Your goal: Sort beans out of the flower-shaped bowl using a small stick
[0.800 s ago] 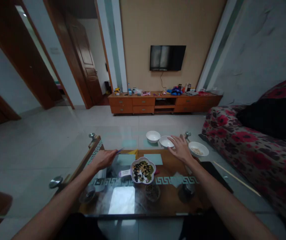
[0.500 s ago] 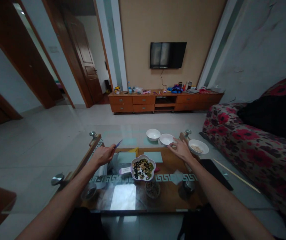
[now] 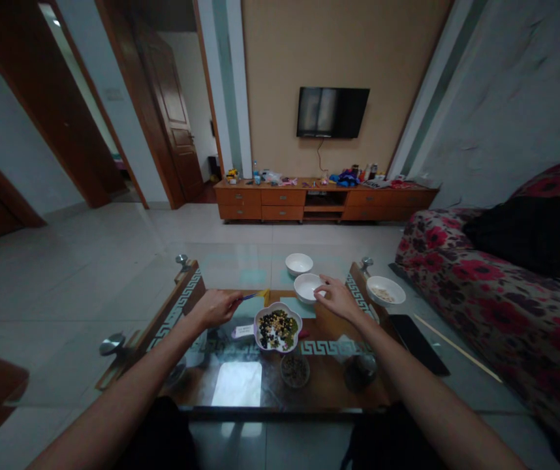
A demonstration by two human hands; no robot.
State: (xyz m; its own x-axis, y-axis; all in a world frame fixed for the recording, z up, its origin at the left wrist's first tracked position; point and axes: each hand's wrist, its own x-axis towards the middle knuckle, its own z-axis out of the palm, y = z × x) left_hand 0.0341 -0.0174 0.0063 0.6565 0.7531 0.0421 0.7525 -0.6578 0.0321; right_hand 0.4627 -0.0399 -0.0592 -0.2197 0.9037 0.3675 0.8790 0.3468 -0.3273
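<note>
Pulled white bowl (image 3: 303, 289) left and nearer with right hand (image 3: 339, 300), clamping right rim between fingers; now mid-frame, just beyond flower-shaped dish (image 3: 279, 350), likely handier for picking; swung tweezers (image 3: 250, 296) rightward, pinched in left hand's (image 3: 217, 308) closed fingers.

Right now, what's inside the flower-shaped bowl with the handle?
The flower-shaped bowl holds black pieces, tan pieces and green pieces, too small to identify. Some white floor shows toward the near side; whatever lies under the pieces is hidden.

Three round white bowls (image 3: 299, 264); one flower-shaped bowl (image 3: 275, 341); two hands (image 3: 218, 308)
</note>
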